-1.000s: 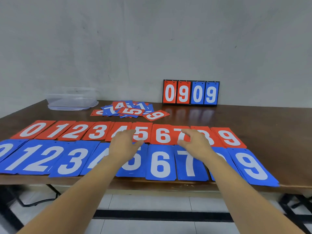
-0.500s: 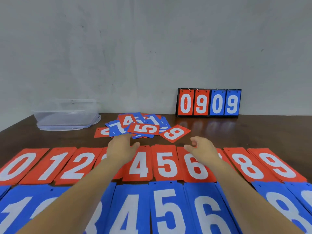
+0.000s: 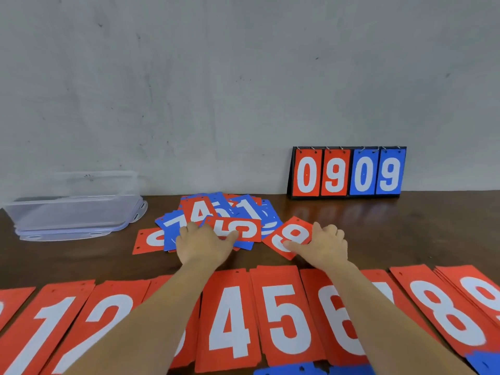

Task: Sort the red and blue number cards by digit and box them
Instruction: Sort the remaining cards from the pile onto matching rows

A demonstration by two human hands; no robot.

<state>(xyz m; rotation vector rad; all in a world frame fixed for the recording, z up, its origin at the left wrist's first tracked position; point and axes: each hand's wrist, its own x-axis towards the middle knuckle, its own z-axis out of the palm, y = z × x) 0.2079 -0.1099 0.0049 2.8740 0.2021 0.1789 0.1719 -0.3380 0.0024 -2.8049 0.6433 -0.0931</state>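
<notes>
A loose pile of mixed red and blue number cards (image 3: pixel 250 209) lies at the back middle of the table. My left hand (image 3: pixel 201 244) rests flat on the pile's near side, its thumb on a sideways red 5 card (image 3: pixel 244 229). Just right of the pile lies a tilted red card (image 3: pixel 293 234) showing a 6 or 9. My right hand (image 3: pixel 323 246) grips it, thumb across its face and fingers curled at its far edge. Sorted red stacks (image 3: pixel 230 320) run in digit order along the near side. Blue stacks (image 3: pixel 297 370) barely show at the bottom edge.
A clear plastic box (image 3: pixel 73 212) on its lid stands at the back left. A small flip scoreboard (image 3: pixel 347 174) reading 0909 stands against the wall at the back right. Dark wooden table (image 3: pixel 405 234) shows between the pile and the rows.
Both hands have reached forward over the sorted rows to the loose pile. The left hand landed on the pile and the right hand took hold of the tilted red card. The view moved closer.
</notes>
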